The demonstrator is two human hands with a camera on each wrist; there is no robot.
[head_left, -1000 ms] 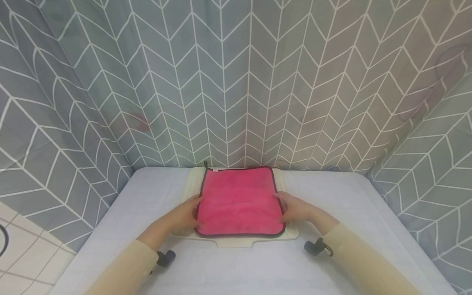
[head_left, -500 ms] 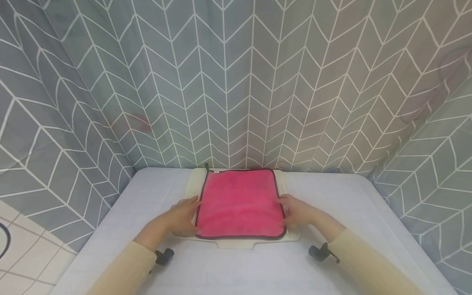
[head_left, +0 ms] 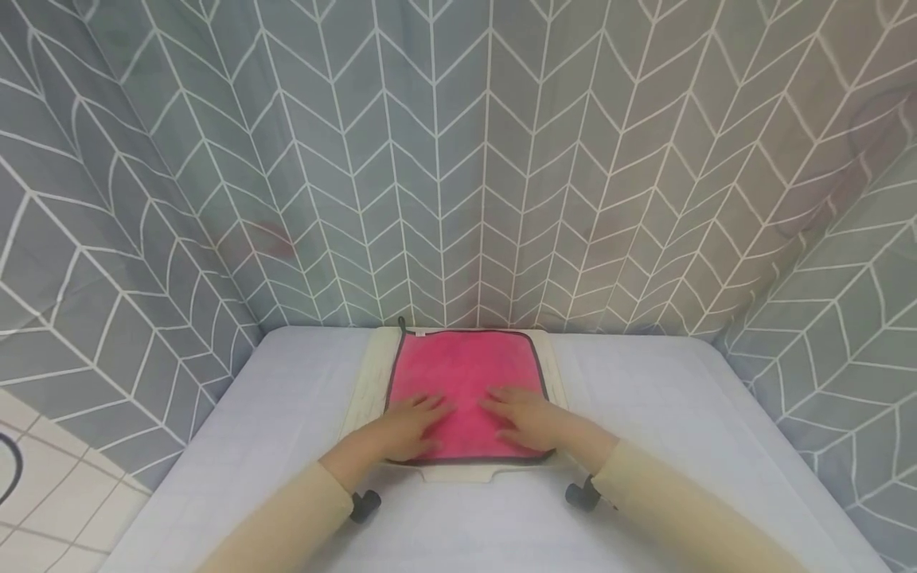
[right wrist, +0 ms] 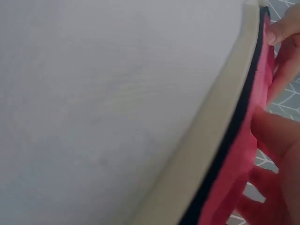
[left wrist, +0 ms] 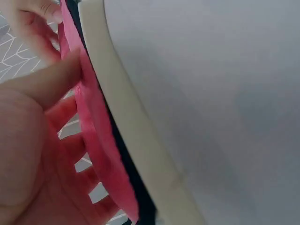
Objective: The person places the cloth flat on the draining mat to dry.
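A pink cloth (head_left: pixel 462 362) with a dark border lies spread flat over a cream board (head_left: pixel 458 474). A small dark loop and a white tag show at its far left corner. My left hand (head_left: pixel 408 426) rests on the cloth's near left part, its fingers spread and pointing inward. Opposite it, my right hand (head_left: pixel 526 418) rests on the near right part with fingers spread. In the left wrist view the thumb and fingertips (left wrist: pixel 70 65) touch the pink surface. The right wrist view shows the thumb (right wrist: pixel 269 129) on the cloth close to its dark edge.
The board sits on a white-covered table (head_left: pixel 645 398) at its far edge. A grey curtain (head_left: pixel 458 159) with white chevron lines stands behind and along both sides. White floor tiles (head_left: pixel 57 485) show at the lower left.
Both hands have moved inward from the cloth's left and right edges onto its near half, fingers now spread over it. The cloth and board stay in about the same place.
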